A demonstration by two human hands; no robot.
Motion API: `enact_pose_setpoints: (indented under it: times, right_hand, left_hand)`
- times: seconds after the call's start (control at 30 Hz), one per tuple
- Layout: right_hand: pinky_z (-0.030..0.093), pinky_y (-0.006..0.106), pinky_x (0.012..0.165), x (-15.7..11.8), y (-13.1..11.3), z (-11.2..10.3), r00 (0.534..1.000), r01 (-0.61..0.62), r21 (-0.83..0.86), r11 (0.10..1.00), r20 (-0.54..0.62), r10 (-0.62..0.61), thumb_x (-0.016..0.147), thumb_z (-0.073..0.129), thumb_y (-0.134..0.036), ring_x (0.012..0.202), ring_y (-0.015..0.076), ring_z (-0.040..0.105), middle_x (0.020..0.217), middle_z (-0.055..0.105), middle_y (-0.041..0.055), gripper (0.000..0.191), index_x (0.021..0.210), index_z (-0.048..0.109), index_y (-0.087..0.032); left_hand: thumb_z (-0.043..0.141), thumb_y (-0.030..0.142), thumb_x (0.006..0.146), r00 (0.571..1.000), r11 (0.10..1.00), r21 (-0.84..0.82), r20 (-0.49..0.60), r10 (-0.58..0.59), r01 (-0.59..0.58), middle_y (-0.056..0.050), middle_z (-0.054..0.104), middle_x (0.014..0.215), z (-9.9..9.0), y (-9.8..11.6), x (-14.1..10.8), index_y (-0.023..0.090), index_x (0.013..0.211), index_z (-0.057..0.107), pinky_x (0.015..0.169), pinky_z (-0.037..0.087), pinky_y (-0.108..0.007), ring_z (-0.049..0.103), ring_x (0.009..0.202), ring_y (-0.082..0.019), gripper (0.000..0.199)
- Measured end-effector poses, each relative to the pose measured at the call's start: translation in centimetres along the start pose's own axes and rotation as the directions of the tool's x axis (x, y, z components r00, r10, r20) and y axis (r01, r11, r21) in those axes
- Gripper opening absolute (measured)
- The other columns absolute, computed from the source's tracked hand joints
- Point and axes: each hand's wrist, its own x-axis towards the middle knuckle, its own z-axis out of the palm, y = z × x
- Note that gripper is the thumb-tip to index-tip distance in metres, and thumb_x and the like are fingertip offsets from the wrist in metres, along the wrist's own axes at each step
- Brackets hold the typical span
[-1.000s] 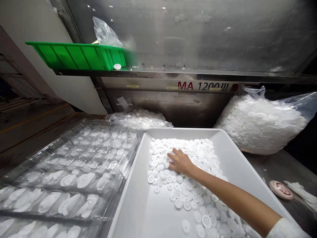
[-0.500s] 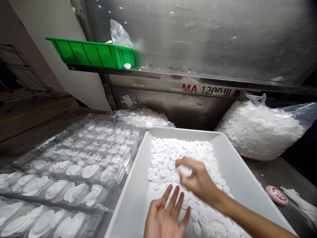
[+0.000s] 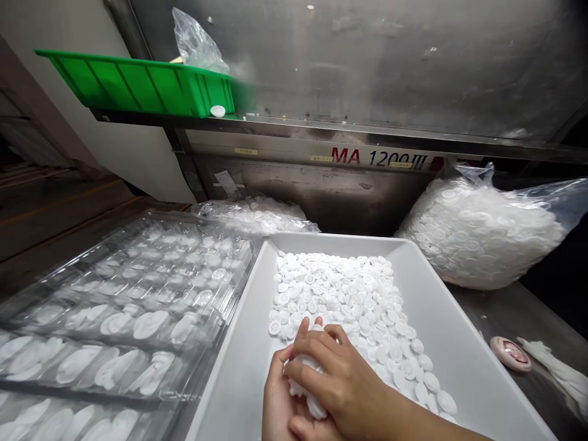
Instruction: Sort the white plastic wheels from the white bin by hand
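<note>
The view contains two hands (image 3: 321, 380), one white tray (image 3: 331, 240), one green bin (image 3: 138, 82), and two clear bags (image 3: 542, 202) of white buttons (image 3: 478, 239).

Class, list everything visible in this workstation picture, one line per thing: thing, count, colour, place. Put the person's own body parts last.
loose buttons: many, white, heaped in the tray
tray: one, white, before the person
blister trays: stacked, number unclear, transparent, left of the tray
full plastic bag: one, white contents, right of the tray
low plastic bag: one, white contents, behind the tray
bin: one, green, on the shelf
single button: one, white, on the shelf
round object: one, pink, on the bench at right
handful of buttons: several, white, between the hands
left hand: one, under the handful
right hand: one, over the handful
</note>
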Motion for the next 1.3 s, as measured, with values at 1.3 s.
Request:
enact_pose_setpoints:
  times: [1.3]
  right_hand:
    - [0.049, 0.023, 0.083, 1.1, 2.2, -5.0, 0.799, -0.536, 0.167, 0.827, 0.419, 0.432, 0.089, 0.053, -0.031, 0.097, 0.0113, 0.054, 0.113, 0.049, -0.0034, 0.03, 0.117, 0.047, -0.039]
  left_hand:
    - [0.047, 0.019, 0.079, 0.978, 0.986, 0.079, -0.142, 0.155, -0.145, -0.014, 0.069, 0.106, -0.4, 1.2, -1.0, 0.016, 0.119, 0.055, 0.094, 0.04, -0.056, 0.063, 0.099, -0.03, 0.041]
